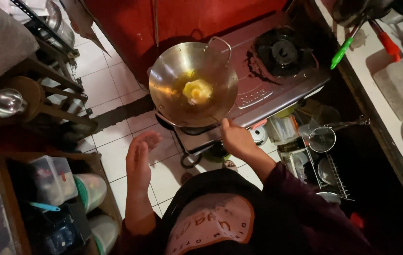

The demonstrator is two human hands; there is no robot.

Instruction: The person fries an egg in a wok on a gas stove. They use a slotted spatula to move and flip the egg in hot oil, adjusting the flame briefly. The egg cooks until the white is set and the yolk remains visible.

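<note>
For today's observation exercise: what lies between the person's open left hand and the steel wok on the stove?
In the head view, only bare white floor tiles show between the left hand and the wok; nothing is held there.

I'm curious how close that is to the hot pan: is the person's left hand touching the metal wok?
Apart. The head view shows the left hand open over the tiled floor, with clear floor between it and the wok.
</note>
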